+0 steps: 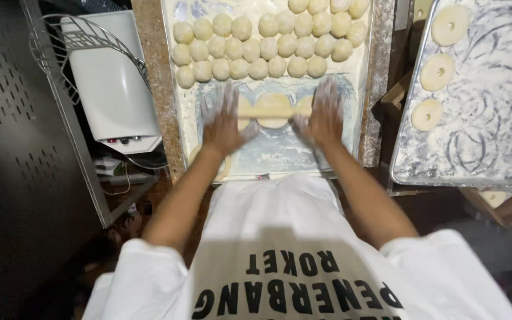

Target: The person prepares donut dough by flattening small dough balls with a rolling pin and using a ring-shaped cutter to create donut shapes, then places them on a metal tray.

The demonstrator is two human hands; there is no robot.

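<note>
Head view: the left hand (223,121) and right hand (325,115) lie flat, fingers spread, one on each end of a wooden rolling pin (274,111). Neither hand grips; the open palms press down so the pin can turn freely beneath them. The pin lies crosswise over flattened dough rounds (274,102) on the floured surface (280,151), near its front edge; motion blur makes their exact number hard to tell, probably three. Flour coats both hands, which keeps dough from sticking. Beyond the pin, rows of dough balls (268,44) sit packed and touching at the far end, within arm's reach yet apart from the rolling zone. To the right, well apart from the surface, a floured metal tray (493,130) carries three ring-shaped dough pieces (438,71) spaced in a column along its left side, so they do not merge. To the left stands a white appliance (111,83) with a wire guard (69,41), untouched.
</note>
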